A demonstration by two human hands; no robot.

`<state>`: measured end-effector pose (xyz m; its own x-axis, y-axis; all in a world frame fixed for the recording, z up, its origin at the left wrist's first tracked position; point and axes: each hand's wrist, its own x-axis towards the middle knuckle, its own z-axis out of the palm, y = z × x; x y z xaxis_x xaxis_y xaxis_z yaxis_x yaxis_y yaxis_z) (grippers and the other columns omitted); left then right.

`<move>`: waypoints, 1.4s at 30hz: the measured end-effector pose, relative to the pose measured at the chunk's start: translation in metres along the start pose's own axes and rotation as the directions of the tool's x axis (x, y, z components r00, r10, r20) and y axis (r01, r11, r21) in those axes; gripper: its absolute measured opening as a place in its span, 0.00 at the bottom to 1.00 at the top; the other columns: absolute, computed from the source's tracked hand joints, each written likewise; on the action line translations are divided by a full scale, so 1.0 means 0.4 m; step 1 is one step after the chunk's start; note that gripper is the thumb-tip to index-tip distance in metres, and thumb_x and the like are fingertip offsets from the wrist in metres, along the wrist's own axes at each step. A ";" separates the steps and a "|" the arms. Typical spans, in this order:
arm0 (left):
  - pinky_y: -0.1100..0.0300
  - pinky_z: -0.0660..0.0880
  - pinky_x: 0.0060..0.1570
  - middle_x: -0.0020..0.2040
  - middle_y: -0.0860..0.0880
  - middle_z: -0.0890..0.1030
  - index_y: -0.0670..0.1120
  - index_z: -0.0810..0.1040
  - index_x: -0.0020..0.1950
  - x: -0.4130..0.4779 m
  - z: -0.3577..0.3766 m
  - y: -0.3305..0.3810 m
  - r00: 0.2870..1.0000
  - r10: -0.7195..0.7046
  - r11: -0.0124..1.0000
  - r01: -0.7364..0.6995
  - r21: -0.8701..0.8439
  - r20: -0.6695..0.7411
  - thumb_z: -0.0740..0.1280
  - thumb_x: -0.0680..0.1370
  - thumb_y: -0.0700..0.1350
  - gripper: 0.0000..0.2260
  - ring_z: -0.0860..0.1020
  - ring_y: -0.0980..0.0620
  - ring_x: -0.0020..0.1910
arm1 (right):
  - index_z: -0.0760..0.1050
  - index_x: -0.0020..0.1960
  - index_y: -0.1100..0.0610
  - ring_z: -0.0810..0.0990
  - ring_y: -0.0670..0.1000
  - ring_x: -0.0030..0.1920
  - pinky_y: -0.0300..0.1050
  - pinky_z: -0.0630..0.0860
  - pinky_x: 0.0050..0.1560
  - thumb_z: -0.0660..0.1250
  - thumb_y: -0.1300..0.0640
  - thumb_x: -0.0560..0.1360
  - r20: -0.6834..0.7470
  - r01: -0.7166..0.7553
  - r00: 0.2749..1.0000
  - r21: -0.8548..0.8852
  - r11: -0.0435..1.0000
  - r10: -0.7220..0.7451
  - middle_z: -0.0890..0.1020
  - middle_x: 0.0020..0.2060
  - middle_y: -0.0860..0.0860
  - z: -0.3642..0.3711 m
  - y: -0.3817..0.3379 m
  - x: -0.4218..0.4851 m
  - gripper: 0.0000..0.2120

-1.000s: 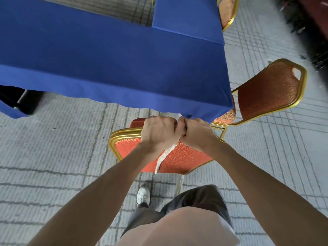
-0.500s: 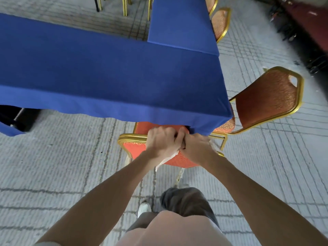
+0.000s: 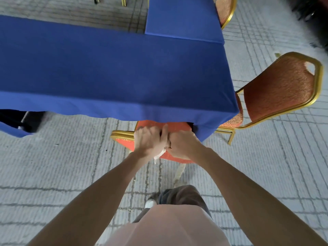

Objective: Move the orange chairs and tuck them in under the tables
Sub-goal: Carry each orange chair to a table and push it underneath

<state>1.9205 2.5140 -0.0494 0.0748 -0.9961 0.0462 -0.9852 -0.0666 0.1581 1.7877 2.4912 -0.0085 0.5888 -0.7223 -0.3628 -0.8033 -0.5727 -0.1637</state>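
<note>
As I stand at the corner of the long table (image 3: 115, 68), both my hands are on the top rail of the orange chair (image 3: 124, 141) in front of me. My left hand (image 3: 150, 142) has its fingers curled over the gold rail. My right hand (image 3: 183, 147) is wrapped round the same rail just beside it, the 2 hands touching. A white strip (image 3: 159, 155) (cloth or tape, I cannot tell which) hangs down from between them. The chair's seat is in under the blue tablecloth (image 3: 159, 112), only its near part showing below the hem, and its back stands just outside the table edge. A 2nd chair (image 3: 280, 89) stands at the table's right end, its back well clear and its seat partly under the cloth. A 3rd chair (image 3: 226, 11) sits beside another blue table (image 3: 182, 16) farther off. Below my arms I see my trouser leg (image 3: 181, 194) and 1 white shoe (image 3: 150, 204) on the grey carpet (image 3: 53, 166).
</note>
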 end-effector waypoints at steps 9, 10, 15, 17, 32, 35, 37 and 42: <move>0.61 0.68 0.30 0.29 0.51 0.74 0.48 0.77 0.45 -0.004 0.043 0.092 0.990 0.136 0.990 -0.135 -0.033 0.036 0.59 0.75 0.53 0.11 0.72 0.46 0.27 | 0.69 0.36 0.52 0.70 0.51 0.33 0.43 0.63 0.33 0.62 0.50 0.77 0.032 -0.019 0.999 -0.104 0.994 0.023 0.72 0.29 0.46 0.008 0.097 -0.036 0.12; 0.59 0.71 0.29 0.29 0.50 0.76 0.48 0.74 0.42 0.003 0.031 0.103 0.985 0.169 0.985 -0.168 -0.031 0.045 0.62 0.73 0.51 0.07 0.74 0.45 0.26 | 0.67 0.35 0.52 0.70 0.51 0.33 0.44 0.63 0.34 0.62 0.52 0.77 0.007 -0.033 0.999 -0.109 0.994 0.034 0.69 0.28 0.45 0.003 0.108 -0.034 0.12; 0.61 0.58 0.27 0.35 0.50 0.81 0.49 0.77 0.49 0.041 0.083 0.103 0.996 0.080 0.996 -0.077 -0.051 0.051 0.55 0.74 0.55 0.15 0.72 0.45 0.28 | 0.73 0.42 0.53 0.72 0.52 0.35 0.43 0.62 0.34 0.60 0.53 0.79 -0.031 0.000 1.000 -0.163 0.987 -0.005 0.76 0.33 0.49 0.016 0.129 -0.017 0.08; 0.60 0.63 0.30 0.37 0.50 0.83 0.49 0.79 0.52 0.038 0.111 0.101 0.996 0.079 0.997 -0.078 -0.031 0.048 0.55 0.77 0.55 0.17 0.76 0.45 0.31 | 0.78 0.45 0.54 0.76 0.53 0.36 0.44 0.67 0.34 0.62 0.50 0.78 -0.004 0.009 1.000 -0.147 0.989 -0.010 0.82 0.37 0.50 0.041 0.140 -0.003 0.10; 0.56 0.61 0.42 0.38 0.44 0.81 0.47 0.84 0.38 0.284 0.079 0.055 0.989 -0.151 0.976 0.147 -0.160 -0.009 0.52 0.83 0.57 0.26 0.78 0.41 0.41 | 0.76 0.59 0.54 0.80 0.58 0.44 0.47 0.66 0.38 0.61 0.50 0.79 -0.003 0.128 0.992 -0.004 0.992 -0.128 0.83 0.44 0.53 -0.056 0.247 0.240 0.13; 0.55 0.66 0.46 0.36 0.45 0.81 0.46 0.84 0.37 0.346 0.055 0.074 0.984 -0.175 0.965 0.165 -0.203 -0.030 0.52 0.82 0.57 0.27 0.78 0.43 0.40 | 0.77 0.57 0.53 0.75 0.55 0.39 0.48 0.69 0.40 0.60 0.51 0.79 -0.010 0.137 0.991 -0.003 0.991 -0.137 0.79 0.38 0.49 -0.109 0.275 0.267 0.11; 0.56 0.67 0.49 0.36 0.46 0.82 0.47 0.84 0.36 0.364 0.048 0.082 0.986 -0.165 0.964 0.154 -0.216 -0.033 0.52 0.82 0.57 0.27 0.79 0.45 0.40 | 0.77 0.55 0.52 0.74 0.53 0.38 0.49 0.70 0.40 0.59 0.53 0.78 -0.001 0.114 0.993 -0.004 0.993 -0.114 0.73 0.32 0.45 -0.128 0.290 0.269 0.10; 0.57 0.66 0.44 0.32 0.49 0.81 0.48 0.78 0.29 0.331 0.056 0.088 0.992 -0.125 0.969 0.120 -0.217 -0.009 0.51 0.81 0.57 0.27 0.78 0.47 0.37 | 0.76 0.52 0.53 0.70 0.51 0.34 0.48 0.69 0.37 0.60 0.51 0.79 0.024 0.080 0.997 -0.014 0.997 -0.079 0.69 0.29 0.44 -0.107 0.281 0.236 0.09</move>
<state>1.8922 2.3785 -0.0598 0.1987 -0.9794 0.0347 -0.9120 -0.1718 0.3725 1.7568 2.3419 -0.0218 0.6484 -0.6649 -0.3709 -0.7525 -0.6337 -0.1794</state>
